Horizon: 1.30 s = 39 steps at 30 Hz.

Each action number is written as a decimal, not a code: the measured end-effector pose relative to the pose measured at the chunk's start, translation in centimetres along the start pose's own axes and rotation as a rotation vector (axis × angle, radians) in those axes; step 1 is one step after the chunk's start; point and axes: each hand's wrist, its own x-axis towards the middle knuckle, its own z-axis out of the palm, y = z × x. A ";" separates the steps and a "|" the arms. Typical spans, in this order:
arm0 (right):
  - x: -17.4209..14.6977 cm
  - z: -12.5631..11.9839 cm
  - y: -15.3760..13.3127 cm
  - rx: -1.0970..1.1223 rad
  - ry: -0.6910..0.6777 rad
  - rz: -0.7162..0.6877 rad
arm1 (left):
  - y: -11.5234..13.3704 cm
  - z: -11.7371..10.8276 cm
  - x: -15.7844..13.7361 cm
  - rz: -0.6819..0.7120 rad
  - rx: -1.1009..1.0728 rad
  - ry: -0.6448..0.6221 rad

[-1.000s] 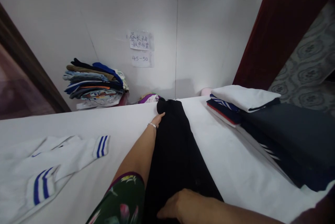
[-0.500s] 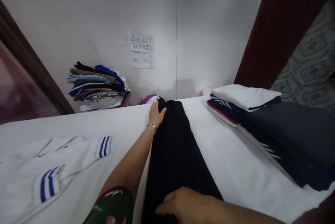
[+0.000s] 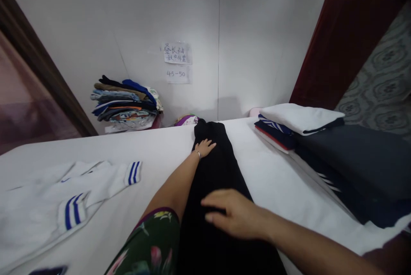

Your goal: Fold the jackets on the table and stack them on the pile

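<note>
A long black garment, which looks like trousers folded lengthwise, lies stretched away from me on the white-covered table. Its near end runs out of the bottom of the view. My left hand rests flat on the garment near its far end, fingers spread. Over the middle of the cloth is my right hand, thumb and fingers apart and nothing between them. Whether its fingertips touch the fabric I cannot tell.
A white top with blue-striped cuffs lies at the left. Folded clothes are piled at the right. Beyond the table's far edge stands another clothes stack. Paper signs hang on the wall.
My left hand has slid from the garment's far left corner onto its surface, nearer me, and now lies flat. The right hand has moved forward along the garment and its thumb has spread.
</note>
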 end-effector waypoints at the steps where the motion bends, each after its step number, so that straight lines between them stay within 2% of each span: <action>1: 0.5 -0.8 0.2 -0.064 0.113 0.018 | 0.3 -0.4 -0.2 0.000 0.002 0.002; 3: 1.9 -2.1 1.2 -0.183 0.250 0.070 | 0.8 -1.0 -0.8 0.011 0.012 0.007; 5: 3.7 -2.9 3.0 -0.279 0.289 0.155 | 1.1 -1.2 -1.8 0.035 0.038 0.008; 9: 6.9 -2.6 8.2 -0.389 0.286 0.381 | 0.9 0.0 -4.4 0.072 0.136 -0.025; 13: 7.8 -0.5 13.2 -0.391 0.166 0.590 | 0.5 2.1 -6.1 0.076 0.246 -0.047; 17: 7.4 1.0 15.8 -0.384 0.116 0.636 | 0.8 2.4 -5.8 0.061 0.307 -0.046; 20: 7.3 1.1 16.1 -0.384 0.101 0.638 | 1.6 1.2 -5.8 0.027 0.308 -0.066; 22: 7.3 1.0 16.0 -0.381 0.099 0.642 | 2.1 0.4 -6.8 0.002 0.300 -0.060; 25: 7.2 0.9 15.9 -0.386 0.096 0.636 | 2.4 0.4 -10.3 0.014 0.314 -0.028; 28: 7.3 0.1 15.8 -0.400 0.068 0.621 | 2.2 1.9 -14.2 0.074 0.360 -0.049; 30: 7.8 -0.9 15.4 -0.411 0.062 0.609 | 2.1 2.8 -15.8 0.104 0.388 -0.065; 32: 8.9 -2.2 14.5 -0.439 0.123 0.557 | 2.3 3.3 -16.3 0.115 0.414 -0.069; 36: 13.5 -3.9 11.5 -0.516 0.295 0.242 | 3.3 3.0 -15.7 0.096 0.448 -0.105; 39: 18.0 -3.8 9.7 -0.536 0.271 0.018 | 3.7 2.7 -15.5 0.080 0.457 -0.121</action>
